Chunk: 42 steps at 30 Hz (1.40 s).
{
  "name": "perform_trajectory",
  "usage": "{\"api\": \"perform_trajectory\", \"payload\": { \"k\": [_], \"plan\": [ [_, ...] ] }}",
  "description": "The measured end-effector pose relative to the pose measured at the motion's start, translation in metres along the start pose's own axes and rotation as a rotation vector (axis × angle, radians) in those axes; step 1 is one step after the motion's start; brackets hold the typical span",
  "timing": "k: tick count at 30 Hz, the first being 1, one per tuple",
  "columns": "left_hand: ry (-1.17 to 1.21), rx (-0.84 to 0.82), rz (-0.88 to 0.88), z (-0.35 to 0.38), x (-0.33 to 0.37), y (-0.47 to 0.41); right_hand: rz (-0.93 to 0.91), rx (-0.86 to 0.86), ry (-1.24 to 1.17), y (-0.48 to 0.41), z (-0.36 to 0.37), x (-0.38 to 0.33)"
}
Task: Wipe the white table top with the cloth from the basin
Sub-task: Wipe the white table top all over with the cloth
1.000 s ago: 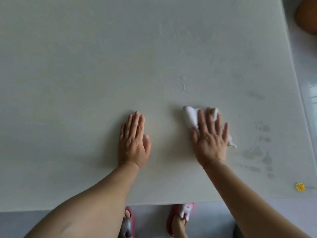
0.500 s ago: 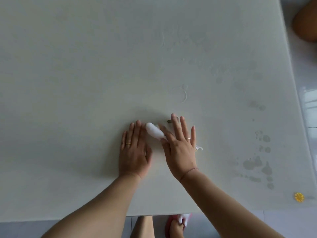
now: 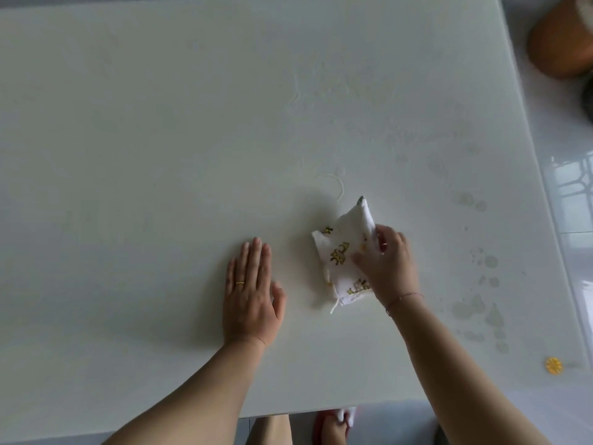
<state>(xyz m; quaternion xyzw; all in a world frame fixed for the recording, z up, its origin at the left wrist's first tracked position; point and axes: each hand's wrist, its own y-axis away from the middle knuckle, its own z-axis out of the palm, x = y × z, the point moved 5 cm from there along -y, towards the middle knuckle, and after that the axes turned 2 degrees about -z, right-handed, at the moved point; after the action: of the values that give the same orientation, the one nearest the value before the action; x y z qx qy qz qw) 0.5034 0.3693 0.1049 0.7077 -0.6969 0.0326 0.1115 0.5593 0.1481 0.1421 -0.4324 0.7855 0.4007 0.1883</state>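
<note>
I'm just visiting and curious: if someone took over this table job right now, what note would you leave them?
Left hand: flat on the white table top, holding nothing.
Right hand: grips the printed cloth at mid-table.
Done: faint wipe streaks farther up the top.
Left: grey spots near the right edge, not yet wiped.

The right hand (image 3: 390, 271) has pulled back toward the right edge of the worktop (image 3: 160, 123), leaving a gap to the left hand (image 3: 250, 300), which it nearly touched half a second ago. It no longer presses flat. Its fingers (image 3: 388, 237) now curl round the cloth (image 3: 341, 252), which has opened out from a bunched wad, showing yellow print.
</note>
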Motion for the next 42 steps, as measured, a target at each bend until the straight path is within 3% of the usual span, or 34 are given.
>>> {"api": "perform_trajectory", "payload": {
  "k": [4, 7, 9, 12, 16, 20, 24, 27, 30, 32, 37, 40, 42],
  "plan": [
    [0.005, 0.012, 0.008, 0.000, 0.001, -0.001, -0.042, 0.221, 0.119, -0.005, -0.025, 0.005],
    [0.014, 0.019, 0.007, 0.000, 0.001, 0.000, -0.304, 0.420, 0.303, 0.010, -0.021, -0.015],
    [0.020, 0.017, 0.008, 0.000, 0.000, 0.000, -0.478, 0.270, 0.454, 0.016, 0.011, -0.023],
    [0.036, 0.015, 0.001, 0.000, 0.000, 0.000, -0.420, 0.045, 0.654, 0.009, 0.045, -0.003],
    [0.095, 0.064, 0.054, -0.009, 0.001, -0.009, -0.338, 0.139, 0.700, 0.005, 0.066, -0.004],
    [0.132, 0.189, 0.010, -0.034, 0.003, -0.072, -0.628, 0.006, 0.752, 0.021, 0.115, -0.039],
    [0.070, 0.178, -0.029, -0.044, -0.010, -0.148, -0.856, -0.053, 0.810, -0.010, 0.092, -0.037],
    [0.008, 0.063, -0.036, -0.028, -0.017, -0.175, -0.591, 0.093, 0.774, -0.061, 0.048, -0.028],
    [0.001, 0.061, -0.046, -0.018, -0.019, -0.176, -0.256, 0.235, 0.691, -0.084, 0.037, -0.029],
    [0.012, 0.074, -0.047, -0.017, -0.019, -0.175, -0.190, 0.269, 0.648, -0.076, 0.060, -0.045],
    [0.038, 0.054, -0.041, -0.023, -0.018, -0.178, -0.516, 0.099, 0.698, -0.035, 0.125, -0.084],
    [0.046, 0.052, -0.048, -0.025, -0.018, -0.176, -0.760, 0.030, 0.762, -0.050, 0.104, -0.078],
    [0.053, 0.062, -0.049, -0.026, -0.018, -0.175, -0.776, 0.051, 0.800, -0.076, 0.078, -0.071]
  ]
}}
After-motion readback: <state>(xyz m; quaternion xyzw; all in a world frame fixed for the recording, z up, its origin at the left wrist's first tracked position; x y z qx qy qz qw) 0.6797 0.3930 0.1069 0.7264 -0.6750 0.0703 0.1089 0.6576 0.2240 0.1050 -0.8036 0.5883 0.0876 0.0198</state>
